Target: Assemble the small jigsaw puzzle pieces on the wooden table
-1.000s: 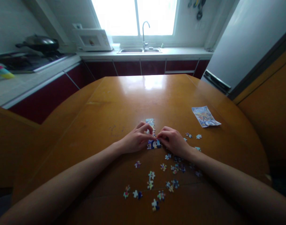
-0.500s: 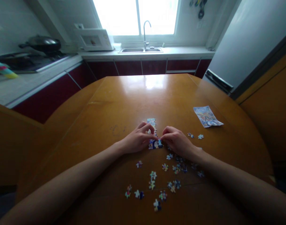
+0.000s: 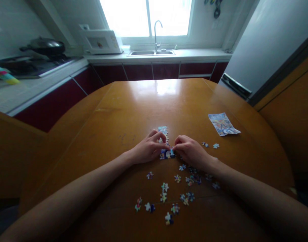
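A partly joined jigsaw puzzle (image 3: 167, 154) lies flat on the wooden table, its strip running away from me. My left hand (image 3: 154, 147) rests over its left side, fingers curled and the tips pressed down at its middle. From the right, my right hand (image 3: 190, 150) meets it with thumb and forefinger pinched on a small light-blue jigsaw piece (image 3: 172, 152) at the puzzle's right edge. The fingertips of both hands nearly touch and partly cover the spot. Loose jigsaw pieces (image 3: 177, 178) are scattered nearer to me, some under my right wrist.
A creased picture sheet (image 3: 223, 124) lies on the table (image 3: 133, 111) at the right, with a few jigsaw pieces (image 3: 215, 146) before it. Beyond the table are a sink (image 3: 142, 53), a microwave (image 3: 102, 42) and a wok (image 3: 46, 46) on the stove. A fridge (image 3: 267, 43) stands at right.
The whole view has shifted very slightly. Both hands stay at the same place on the puzzle, and the loose pieces have not moved.
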`<state>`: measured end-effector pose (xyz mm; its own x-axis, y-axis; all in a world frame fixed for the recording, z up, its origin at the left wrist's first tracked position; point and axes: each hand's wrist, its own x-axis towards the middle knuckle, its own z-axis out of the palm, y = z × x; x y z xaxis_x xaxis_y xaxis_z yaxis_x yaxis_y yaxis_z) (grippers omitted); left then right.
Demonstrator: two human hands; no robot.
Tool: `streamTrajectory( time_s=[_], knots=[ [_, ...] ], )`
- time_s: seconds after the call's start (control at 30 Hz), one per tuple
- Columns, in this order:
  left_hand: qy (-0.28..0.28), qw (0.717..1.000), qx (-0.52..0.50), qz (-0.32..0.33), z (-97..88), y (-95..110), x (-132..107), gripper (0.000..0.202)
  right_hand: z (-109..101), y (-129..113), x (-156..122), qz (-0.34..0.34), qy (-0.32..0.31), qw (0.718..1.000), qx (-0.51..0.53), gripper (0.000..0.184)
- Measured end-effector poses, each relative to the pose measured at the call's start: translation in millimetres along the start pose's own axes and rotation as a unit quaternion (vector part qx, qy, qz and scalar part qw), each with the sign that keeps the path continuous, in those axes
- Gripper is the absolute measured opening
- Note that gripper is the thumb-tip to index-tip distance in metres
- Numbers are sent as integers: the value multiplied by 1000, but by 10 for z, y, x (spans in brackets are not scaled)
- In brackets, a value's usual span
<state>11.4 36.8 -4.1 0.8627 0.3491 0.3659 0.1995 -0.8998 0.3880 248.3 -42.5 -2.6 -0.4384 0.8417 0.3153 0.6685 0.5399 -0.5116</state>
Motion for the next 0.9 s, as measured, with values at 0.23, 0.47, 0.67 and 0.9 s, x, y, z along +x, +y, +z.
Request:
streamTrajectory(
  time_s=[0.23,0.47,0.67,0.9],
  knots=[
    [-3,1000,-4,15,2,6,10,36,-58,-61,8,-3,-16,999,-40,27],
    [-12,1000,-8,12,3,-1,1,34,-18,-2,-13,4,0,1000,-29,24],
    [-22,1000,-7,8,10,-9,-12,37,12,47,-27,12,5,1000,-7,20],
    [-40,999,9,7,7,27,-2,36,-11,61,2,37,25,997,59,27]
  ],
)
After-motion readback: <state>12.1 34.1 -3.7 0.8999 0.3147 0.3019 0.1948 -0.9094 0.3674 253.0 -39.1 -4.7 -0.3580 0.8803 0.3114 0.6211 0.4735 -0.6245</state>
